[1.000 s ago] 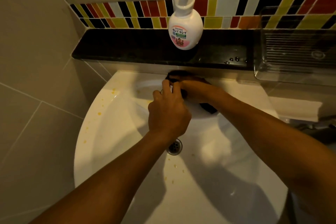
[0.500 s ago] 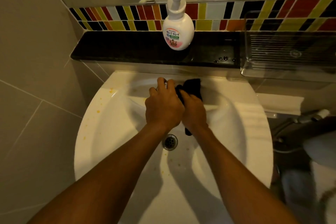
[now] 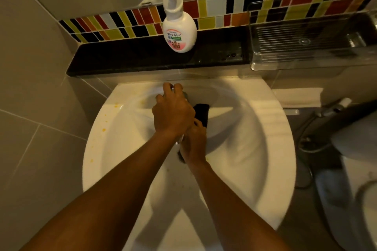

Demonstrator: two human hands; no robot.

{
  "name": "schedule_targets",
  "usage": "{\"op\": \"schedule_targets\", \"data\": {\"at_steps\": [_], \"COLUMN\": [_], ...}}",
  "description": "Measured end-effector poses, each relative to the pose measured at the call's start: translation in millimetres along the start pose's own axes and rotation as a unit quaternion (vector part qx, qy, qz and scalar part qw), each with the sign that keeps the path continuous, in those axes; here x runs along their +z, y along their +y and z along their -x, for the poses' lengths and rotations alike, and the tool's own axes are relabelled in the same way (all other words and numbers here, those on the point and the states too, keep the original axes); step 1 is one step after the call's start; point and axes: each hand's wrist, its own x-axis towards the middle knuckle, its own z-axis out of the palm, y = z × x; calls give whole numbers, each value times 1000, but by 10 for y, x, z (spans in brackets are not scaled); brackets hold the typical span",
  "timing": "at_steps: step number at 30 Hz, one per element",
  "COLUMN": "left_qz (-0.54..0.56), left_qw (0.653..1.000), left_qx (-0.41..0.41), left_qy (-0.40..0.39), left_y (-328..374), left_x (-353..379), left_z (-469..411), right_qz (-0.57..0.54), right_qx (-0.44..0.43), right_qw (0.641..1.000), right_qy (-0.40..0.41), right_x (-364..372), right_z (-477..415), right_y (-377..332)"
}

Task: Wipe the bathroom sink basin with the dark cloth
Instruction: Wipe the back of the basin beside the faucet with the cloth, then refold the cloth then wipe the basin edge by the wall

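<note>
A white oval sink basin (image 3: 253, 149) fills the middle of the head view. My right hand (image 3: 194, 144) is low in the bowl, shut on the dark cloth (image 3: 202, 113), which sticks out beyond its fingers toward the back wall of the basin. My left hand (image 3: 172, 112) lies over the right one, its fingers curled around a metal tap at the basin's back; the tap is mostly hidden. The drain is covered by my hands. Yellow-orange specks (image 3: 104, 129) dot the basin's left rim.
A white pump soap bottle (image 3: 179, 30) stands on the black ledge (image 3: 126, 61) behind the basin. A clear plastic tray (image 3: 306, 47) sits on the ledge at right. A spray hose (image 3: 328, 111) and toilet are at far right. Grey tiled wall on the left.
My right hand has pulled the dark cloth from the basin's back rim down toward the middle of the bowl. My left hand has stayed on the tap. The drain is now hidden.
</note>
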Motion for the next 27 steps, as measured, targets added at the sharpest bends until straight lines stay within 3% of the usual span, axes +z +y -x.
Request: {"op": "schedule_targets", "data": {"at_steps": [3, 6, 8, 13, 17, 20, 23, 27], "left_qz": [-13, -22, -22, 58, 54, 64, 86, 285], "left_qw": [1000, 999, 997, 991, 997, 988, 984, 945], "left_qx": [-14, -22, -38, -54, 42, 135, 159, 73], "left_qy": [-6, -26, -57, -112, 21, 47, -6, -145], "left_y": [-188, -301, -351, -331, -339, -396, -433, -447], "left_x": [35, 113, 169, 12, -166, -259, -379, -691], "left_z": [-116, -182, -247, -256, 127, 473, 679, 826], "right_qz": [-12, -166, -288, -400, -402, -404, -415, -417], "right_qx": [-9, 85, 160, 270, 288, 274, 248, 212], "right_qw": [993, 959, 925, 865, 858, 859, 857, 860], "right_qy": [-117, -213, -191, -141, -143, -153, -181, -203], "right_x": [-57, -261, -460, -1086, -1388, -1523, -1631, -1714], "right_z": [-88, -168, -150, 55, 174, 241, 292, 371], "right_y": [-94, -52, 24, 21, -70, -308, -625, -1001]}}
